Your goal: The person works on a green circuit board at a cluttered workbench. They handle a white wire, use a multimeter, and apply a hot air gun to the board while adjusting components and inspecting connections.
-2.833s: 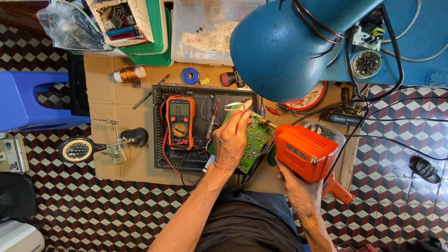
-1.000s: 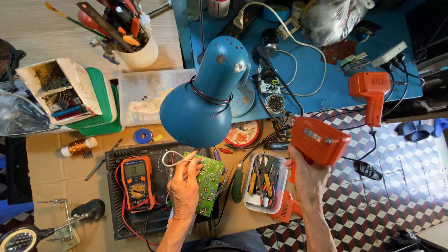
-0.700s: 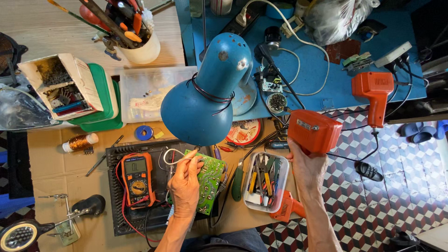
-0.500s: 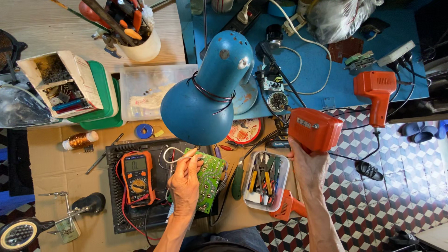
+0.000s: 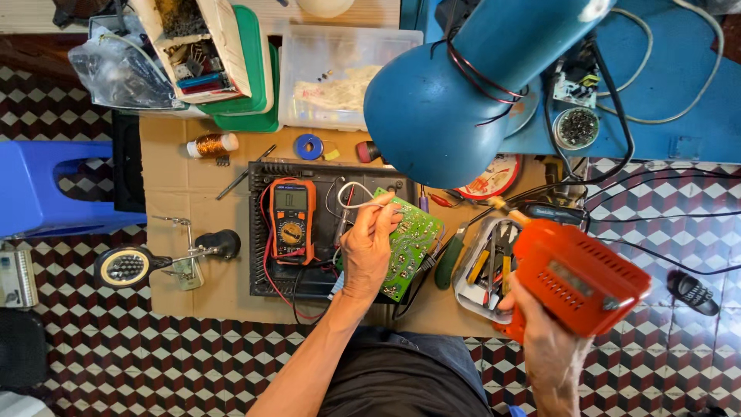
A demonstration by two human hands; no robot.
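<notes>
Bench entry: left hand (image 5: 369, 251) pinches white wire on green circuit board (image 5: 409, 243).
Right hand (image 5: 544, 340) grips orange power tool (image 5: 579, 278), now lowered to 4 o'clock of board, beside parts tray (image 5: 482, 270).

1. Blue desk lamp (image 5: 455, 93): its shade hangs over the far middle of my bench.
2. Orange multimeter (image 5: 292, 221): lies flat on the black mat (image 5: 262, 270), red leads looped beside it.
3. Magnifier stand with clips (image 5: 123, 266): sits at the left edge of the cardboard sheet (image 5: 177, 177).
4. Copper wire spool (image 5: 212, 144): lies on its side at the far left of the cardboard.
5. Blue tape roll (image 5: 309, 146): lies flat, just beyond the mat.
6. Clear plastic box (image 5: 340, 73): stands beyond the tape roll, beside the green trays (image 5: 258, 77).
7. Tool tray with pliers (image 5: 490, 266): rests at my near right.
8. Blue plastic stool (image 5: 54, 185): stands on the checkered floor (image 5: 154, 363), left of the bench.
</notes>
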